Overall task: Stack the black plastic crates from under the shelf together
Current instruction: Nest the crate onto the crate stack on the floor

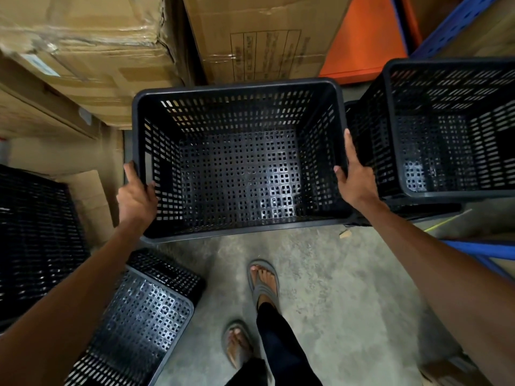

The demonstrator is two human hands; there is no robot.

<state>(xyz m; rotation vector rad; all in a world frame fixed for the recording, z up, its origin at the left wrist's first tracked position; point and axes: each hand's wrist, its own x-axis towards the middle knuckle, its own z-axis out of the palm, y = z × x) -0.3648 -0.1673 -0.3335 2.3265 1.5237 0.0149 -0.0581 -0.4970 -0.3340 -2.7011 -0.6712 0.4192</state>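
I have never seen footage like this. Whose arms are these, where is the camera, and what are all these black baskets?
This is one picture from a camera worn on a person's head, looking down, so you see their own arms and sandalled feet. The left hand and right hand grip opposite rims of an empty black crate, open side up. To its right is another upright crate, which seems to sit on more crates. An overturned crate lies on the concrete floor at lower left. Cardboard boxes stand behind.

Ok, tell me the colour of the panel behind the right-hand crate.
Orange panel, clearest in the head view.
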